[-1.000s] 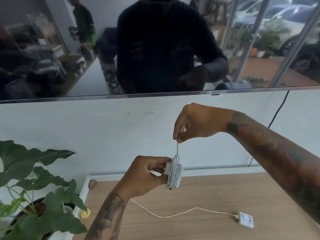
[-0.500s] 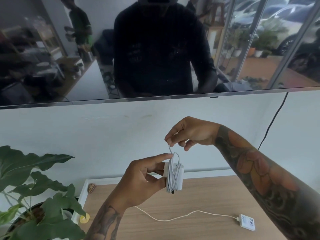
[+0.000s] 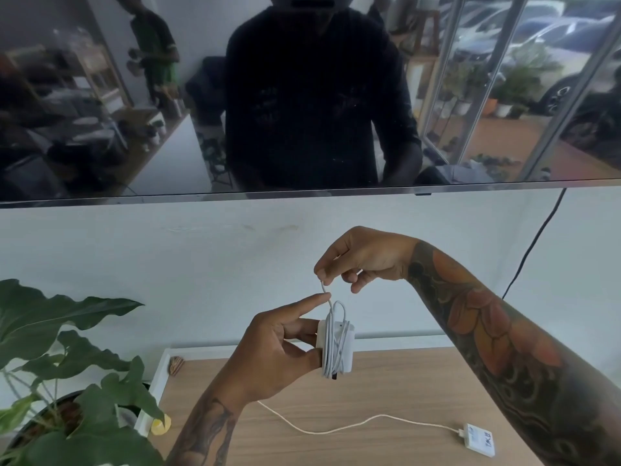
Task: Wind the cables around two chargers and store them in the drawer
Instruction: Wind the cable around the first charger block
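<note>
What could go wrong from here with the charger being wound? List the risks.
1. The last loop over the charger stands loose. If the right hand lets go of the cable end before tucking it, the coil may spring open.
2. The left hand holds the charger by only a few fingers, so a tug could pull it out.
3. The second charger lies unwound on the wooden top, its cable trailing where an arm could snag it.

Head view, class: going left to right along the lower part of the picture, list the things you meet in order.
Potted plant → small yellow object → left hand → wound charger → second charger lying on the wooden top.
</note>
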